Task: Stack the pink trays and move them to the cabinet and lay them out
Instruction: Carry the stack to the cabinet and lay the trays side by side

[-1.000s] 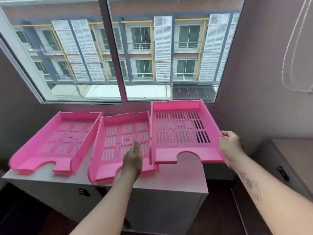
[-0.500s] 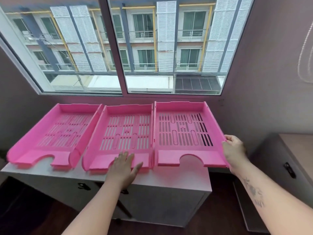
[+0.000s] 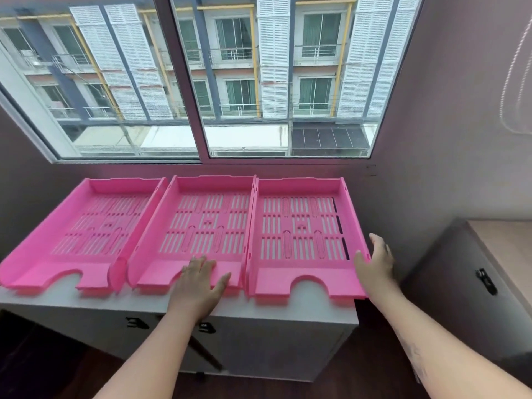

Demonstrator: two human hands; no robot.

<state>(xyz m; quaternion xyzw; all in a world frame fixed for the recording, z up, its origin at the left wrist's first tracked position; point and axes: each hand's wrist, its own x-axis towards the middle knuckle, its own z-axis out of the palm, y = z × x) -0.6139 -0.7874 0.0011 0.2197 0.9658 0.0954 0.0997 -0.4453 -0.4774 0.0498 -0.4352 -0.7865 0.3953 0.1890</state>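
Observation:
Three pink slotted trays lie flat side by side on the white cabinet [image 3: 302,315] under the window: the left tray [image 3: 72,226], the middle tray [image 3: 201,223] and the right tray [image 3: 299,226]. Their sides touch. My left hand [image 3: 201,280] rests flat, fingers spread, on the front lip of the middle tray. My right hand [image 3: 377,263] is open against the right wall of the right tray, thumb on its rim. The right tray's right edge overhangs the cabinet top slightly.
A large window [image 3: 201,82] sits behind the cabinet. A second low cabinet [image 3: 489,269] with a dark handle stands to the right, with a gap of dark floor between. The purple wall [image 3: 446,139] rises close on the right.
The right tray, held tilted up a second ago, now lies flat beside the middle tray. My left hand has flattened on the middle tray's front. My right hand's grip has loosened to an open hand.

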